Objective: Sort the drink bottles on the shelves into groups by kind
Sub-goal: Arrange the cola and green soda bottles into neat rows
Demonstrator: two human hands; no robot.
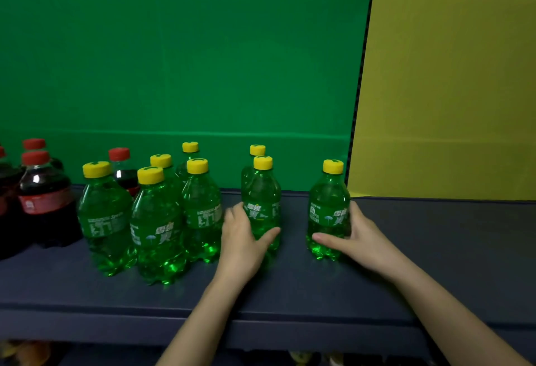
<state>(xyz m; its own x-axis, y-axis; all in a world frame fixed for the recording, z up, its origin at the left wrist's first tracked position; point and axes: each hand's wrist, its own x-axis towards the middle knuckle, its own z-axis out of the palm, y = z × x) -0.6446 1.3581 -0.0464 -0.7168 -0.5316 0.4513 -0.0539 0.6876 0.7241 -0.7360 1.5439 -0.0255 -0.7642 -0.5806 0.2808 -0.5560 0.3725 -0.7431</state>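
Left hand [243, 238]: wrapped round the lower body of an upright Sprite bottle [262, 206], thumb across the front, fingers on its left side. Right hand [359, 235]: closed likewise round the lower half of a second Sprite bottle [327, 209], standing near the yellow side panel [449, 90]. Both bottles seated on the dark blue shelf [290, 293], long axes vertical, yellow caps up. Sprite group [156, 220] located to the left of both hands; left-hand bottle near it, right-hand bottle well apart. Probable next move: shift leftward, nearer bottle first, kept upright. Note a third Sprite bottle [257, 151] directly behind the left-hand one, and one red-capped cola bottle [124, 174] at the back among the Sprite group, apart from the cola bottles [43, 191] at far left.
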